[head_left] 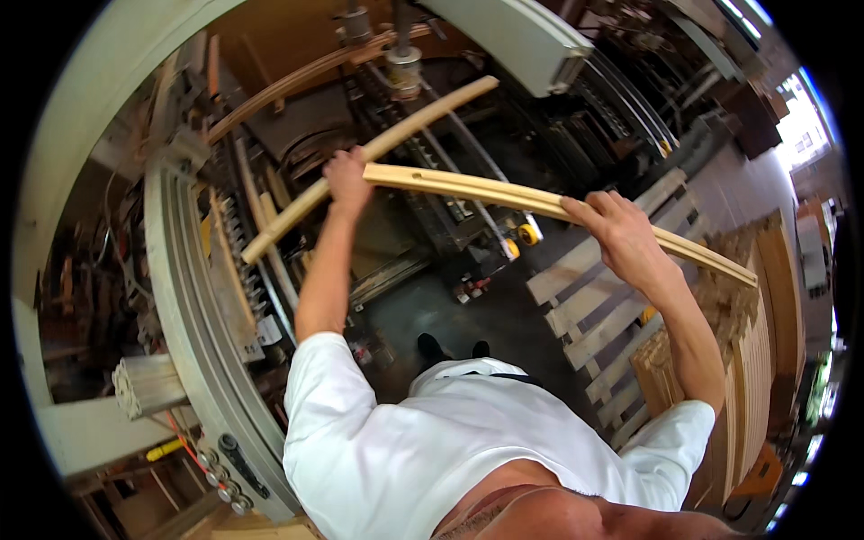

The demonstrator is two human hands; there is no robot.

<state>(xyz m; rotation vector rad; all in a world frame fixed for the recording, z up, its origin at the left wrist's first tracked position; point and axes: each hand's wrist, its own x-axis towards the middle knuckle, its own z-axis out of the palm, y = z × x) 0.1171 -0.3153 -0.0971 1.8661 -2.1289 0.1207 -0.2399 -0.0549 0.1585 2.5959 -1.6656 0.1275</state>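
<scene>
My left hand (346, 180) is closed around the middle of a pale, gently curved wooden strip (427, 117), which slants over the machine from lower left to upper right. A second wooden strip (477, 187), with a long groove and a small hole near its left end, is gripped farther along by my right hand (616, 229), thumb and fingers over it. Its left end meets or lies just beside my left hand; whether those fingers also hold it, I cannot tell. The right end reaches out past my right hand, above stacked wood.
Ahead is a machine with metal rails and upright cylinders (403, 70), a curved wooden piece (297, 87) lying at its back. A thick metal beam (193, 297) runs along my left. On the right are a slatted pallet (576, 315) and a stack of wooden strips (751, 387).
</scene>
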